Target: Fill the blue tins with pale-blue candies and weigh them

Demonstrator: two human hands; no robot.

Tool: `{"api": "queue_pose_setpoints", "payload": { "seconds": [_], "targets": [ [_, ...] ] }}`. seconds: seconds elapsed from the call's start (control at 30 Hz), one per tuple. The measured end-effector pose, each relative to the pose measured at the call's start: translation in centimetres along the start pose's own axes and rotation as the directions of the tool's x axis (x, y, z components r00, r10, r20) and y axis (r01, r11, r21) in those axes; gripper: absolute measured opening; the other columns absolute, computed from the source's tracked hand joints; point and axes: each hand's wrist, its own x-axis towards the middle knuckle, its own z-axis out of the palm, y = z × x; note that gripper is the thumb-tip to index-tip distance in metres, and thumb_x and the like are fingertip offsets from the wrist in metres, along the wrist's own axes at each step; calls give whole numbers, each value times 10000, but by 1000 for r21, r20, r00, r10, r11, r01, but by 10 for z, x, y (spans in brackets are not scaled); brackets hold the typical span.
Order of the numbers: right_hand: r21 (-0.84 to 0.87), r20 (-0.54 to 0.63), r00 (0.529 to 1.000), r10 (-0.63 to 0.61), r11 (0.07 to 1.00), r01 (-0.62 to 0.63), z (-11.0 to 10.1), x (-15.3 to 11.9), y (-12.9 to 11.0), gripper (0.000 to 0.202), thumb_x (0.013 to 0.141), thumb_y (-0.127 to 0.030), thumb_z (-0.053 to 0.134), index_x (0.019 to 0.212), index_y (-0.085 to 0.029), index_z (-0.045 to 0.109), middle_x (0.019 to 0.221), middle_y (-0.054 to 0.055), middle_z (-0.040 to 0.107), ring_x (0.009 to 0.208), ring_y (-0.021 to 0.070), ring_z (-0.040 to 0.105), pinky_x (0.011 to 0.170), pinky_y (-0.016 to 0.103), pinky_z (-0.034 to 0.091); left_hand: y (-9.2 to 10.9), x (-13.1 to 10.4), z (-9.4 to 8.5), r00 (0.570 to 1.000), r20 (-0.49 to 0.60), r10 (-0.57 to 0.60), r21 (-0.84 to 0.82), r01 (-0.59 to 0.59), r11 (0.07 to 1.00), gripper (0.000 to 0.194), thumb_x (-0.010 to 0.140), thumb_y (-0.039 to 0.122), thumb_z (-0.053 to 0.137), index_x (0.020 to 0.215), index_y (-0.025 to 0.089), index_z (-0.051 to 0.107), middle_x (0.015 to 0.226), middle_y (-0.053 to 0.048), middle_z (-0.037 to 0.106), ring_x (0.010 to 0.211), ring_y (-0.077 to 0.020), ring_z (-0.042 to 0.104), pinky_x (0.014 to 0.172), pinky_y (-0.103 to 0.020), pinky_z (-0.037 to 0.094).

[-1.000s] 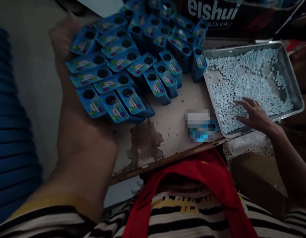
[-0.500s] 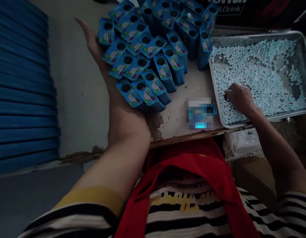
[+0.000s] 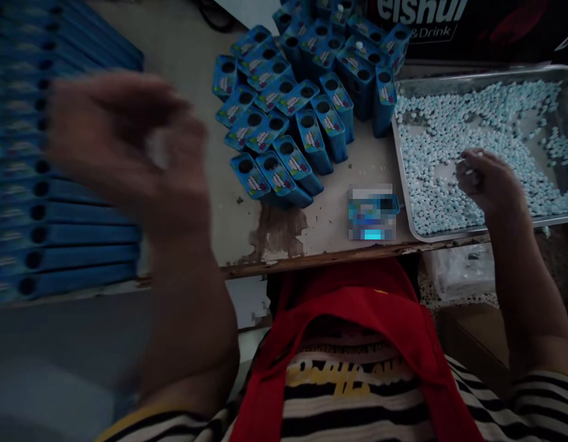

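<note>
My left hand [image 3: 127,135] is in the air over the left part of the table, beside a long row of blue plastic boxes [image 3: 90,239]. Motion smears its curved fingers, and whether it holds anything cannot be made out. Over the metal tray [image 3: 406,215] my right hand [image 3: 490,178] has its fingers curled around a few small pale-blue candies [image 3: 472,178]. Many more loose candies [image 3: 454,215] are spread across the tray's bottom. Between the hands stands a cluster of upright blue boxes [image 3: 279,175], each with a dark round hole in its labelled top.
A pixelated small item [image 3: 372,212] lies near the table's front edge, left of the tray. Behind the tray stands a black printed carton [image 3: 509,31]. The table surface [image 3: 210,46] has worn, peeled patches. A clear plastic bag [image 3: 463,270] is below the tray.
My left hand has left the far-left side of the box cluster and swung left and nearer. My right hand has lifted from the candies, shifted right and curled. The view has turned slightly left.
</note>
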Motion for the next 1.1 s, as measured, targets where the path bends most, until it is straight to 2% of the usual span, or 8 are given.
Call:
{"api": "queue_pose_setpoints", "payload": {
  "seconds": [0.07,0.17,0.27,0.43,0.53,0.7,0.93,1.1],
  "targets": [
    [-64,-50,997,-64,996,60,12,-5,-1,337,919,-599,845,951,-295,704,767,1,652,635,171,538,627,357,446,50,-58,14,962,191,197,-42,-193,980,550,868,667,901,1219,264,771,1125,-50,776,1061,-296,768,1018,-519,656],
    [-368,-35,956,-293,893,260,22,-16,-9,254,901,-515,866,934,-279,780,1012,76,800,1004,296,756,899,477,592,79,-127,48,883,465,56,-176,30,984,730,854,636,983,1413,278,679,1332,-88,784,1107,-279,797,945,-437,691],
    [-497,24,905,-426,780,381,30,-32,-20,225,929,-489,854,1020,-284,837,1355,112,805,1382,372,706,1140,561,566,76,-152,80,800,598,-54,-210,221,953,640,943,659,907,1385,245,701,1254,-87,815,1047,-256,814,927,-385,683],
    [164,-41,998,-47,985,53,63,-61,-27,460,950,-701,825,1099,-269,780,1071,81,810,945,239,779,846,403,661,80,-122,105,827,538,161,-270,-11,963,332,1042,503,796,1294,286,776,1198,-82,827,1120,-296,792,1038,-455,659],
    [519,120,986,113,839,-159,87,-71,-33,597,906,-815,816,1152,-274,760,1101,90,821,985,253,798,905,424,702,82,-105,121,792,468,391,-274,-291,917,296,1030,362,758,1323,377,800,1333,-78,810,1300,-339,736,1272,-592,525],
    [705,252,953,166,643,-298,104,-76,-43,380,1002,-609,777,1154,-261,777,1188,91,842,1198,274,802,1123,454,683,61,-106,152,766,464,445,-255,-365,895,398,1000,200,652,1323,364,817,1325,-87,812,1291,-344,734,1240,-581,505],
    [657,196,965,177,707,-263,107,-65,-31,246,883,-279,886,1112,-203,840,1119,99,870,1063,233,845,1109,411,707,61,-112,159,835,446,322,-213,-250,945,299,1030,270,664,1309,288,771,1245,-97,815,1163,-325,757,1073,-497,595],
    [-28,-72,994,-83,996,81,74,-57,-36,295,958,-463,803,1190,-288,855,1218,157,839,1210,409,810,1095,706,649,85,-104,140,865,499,-50,-338,247,908,407,949,374,889,1280,279,672,1087,-30,777,943,-256,776,855,-389,650]
  ]
}}
